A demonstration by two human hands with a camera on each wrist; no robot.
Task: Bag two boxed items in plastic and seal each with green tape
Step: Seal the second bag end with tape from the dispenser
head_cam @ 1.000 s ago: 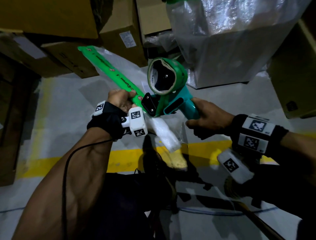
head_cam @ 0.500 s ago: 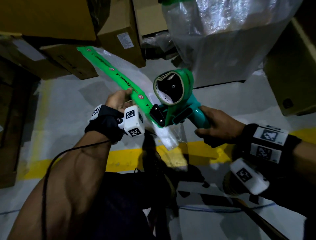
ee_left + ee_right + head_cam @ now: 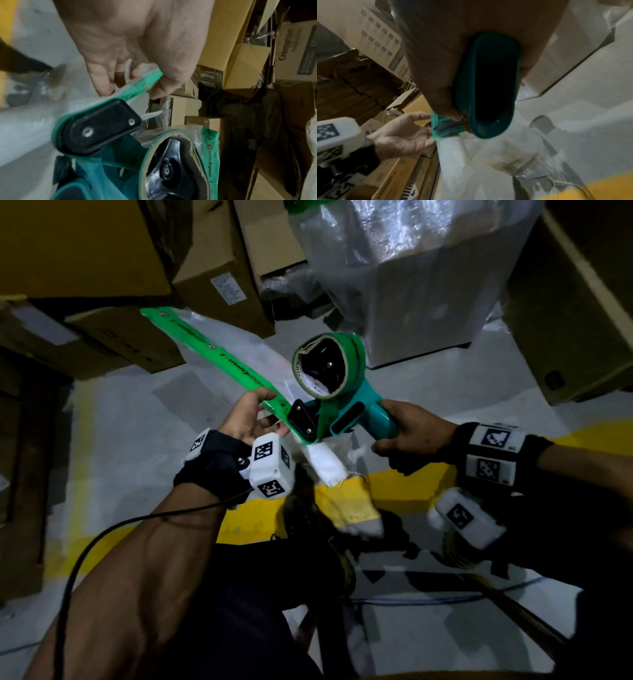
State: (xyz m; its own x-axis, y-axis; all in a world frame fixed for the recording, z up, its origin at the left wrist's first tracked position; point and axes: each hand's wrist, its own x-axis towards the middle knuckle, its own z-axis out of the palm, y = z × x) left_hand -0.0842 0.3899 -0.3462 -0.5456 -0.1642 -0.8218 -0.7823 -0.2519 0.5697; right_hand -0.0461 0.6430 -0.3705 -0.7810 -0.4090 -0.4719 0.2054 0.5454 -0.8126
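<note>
The right hand (image 3: 409, 436) is wrapped tight around the teal handle of the tape dispenser (image 3: 337, 402), which is held in the air at about 1 o'clock from the left hand (image 3: 246, 419). On the dispenser sits a roll of green tape (image 3: 354, 361). A strip of this tape (image 3: 205, 350) runs from the dispenser's black front toward 10 o'clock, along the folded edge of a clear plastic bag (image 3: 325, 463). The left hand holds this taped edge just beside the dispenser, thumb above the strip and fingers (image 3: 102, 82) under it, in a loose, narrow pinch. Which boxed item is inside this bag, I cannot tell. At 12 o'clock from the dispenser, a big box wrapped in plastic (image 3: 421, 282) stands on the grey floor (image 3: 120, 419), and cardboard boxes (image 3: 212, 278) are stacked at 10 to 11 o'clock
</note>
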